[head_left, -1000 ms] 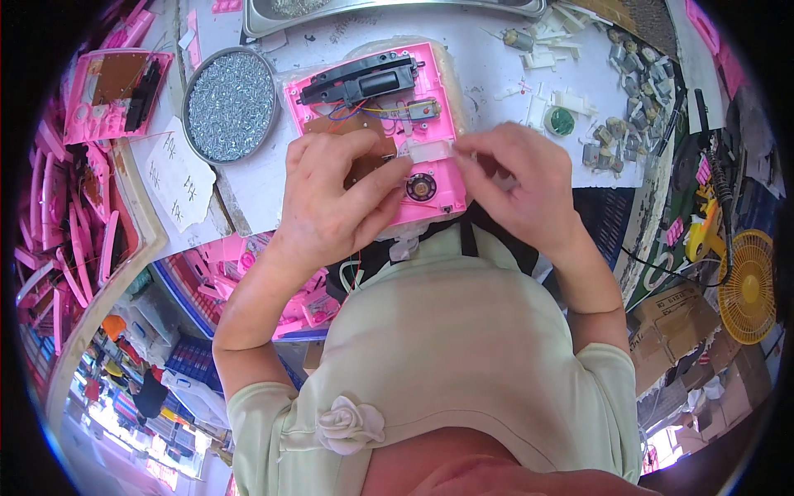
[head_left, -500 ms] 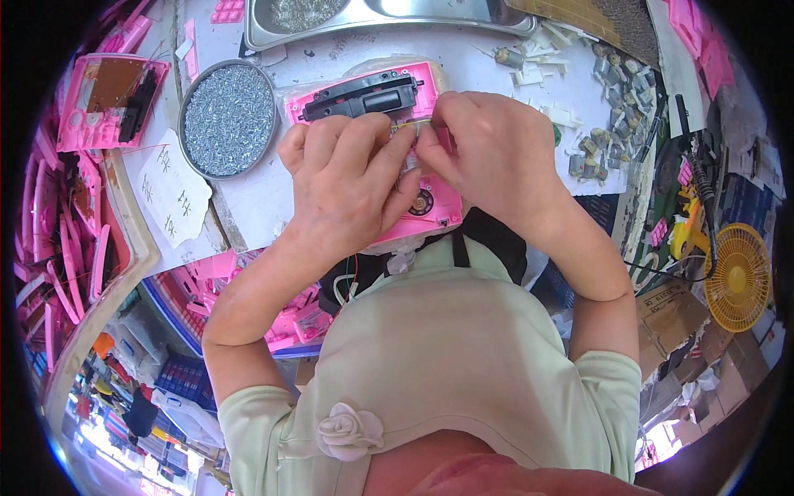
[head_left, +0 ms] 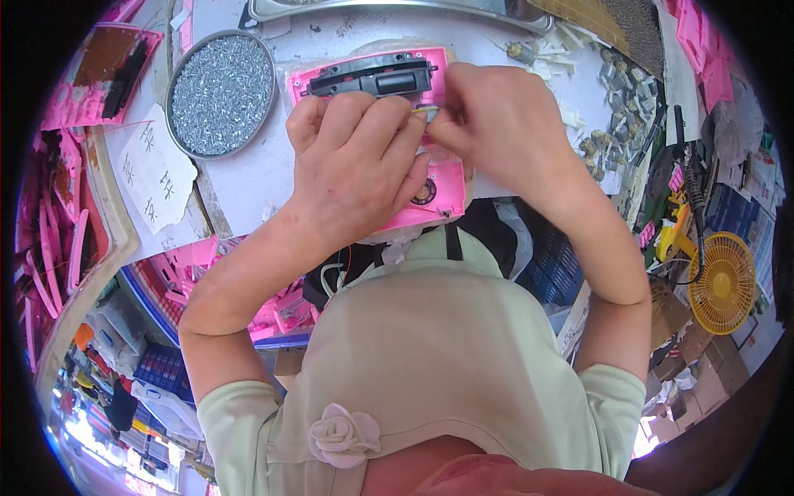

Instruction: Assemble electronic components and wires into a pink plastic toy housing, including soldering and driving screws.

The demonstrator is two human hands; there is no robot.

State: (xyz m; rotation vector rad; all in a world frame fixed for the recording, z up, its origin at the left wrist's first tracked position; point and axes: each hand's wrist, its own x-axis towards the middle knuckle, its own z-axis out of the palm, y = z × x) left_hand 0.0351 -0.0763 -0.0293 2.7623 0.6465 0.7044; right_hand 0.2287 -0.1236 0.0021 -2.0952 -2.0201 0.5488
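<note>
A pink plastic housing (head_left: pixel 430 178), flat and roughly rectangular, lies on a white worktable (head_left: pixel 248 178) at the near edge, in front of the person. Across its far side sits one long black part (head_left: pixel 372 78); near its near edge is one small round black piece (head_left: pixel 424 193) set into the pink plastic. Much of the housing is hidden under the two hands.

The left hand (head_left: pixel 356 169) rests on the housing with fingers curled downward, fingertips meeting the right hand. The right hand (head_left: pixel 496 124) has its fingers closed in a pinch on a small thin item at the housing's far right; what the item is cannot be told.

To the left, on the table, stands one round metal tray (head_left: pixel 178 124) full of small silver screws (head_left: pixel 222 87). Beside it lies one white paper sheet (head_left: pixel 153 178). At far left is one more pink housing (head_left: pixel 103 74). To the right lies a scatter of small metal parts (head_left: pixel 612 83), too many and too small to count. One yellow fan (head_left: pixel 728 281) stands at lower right.
</note>
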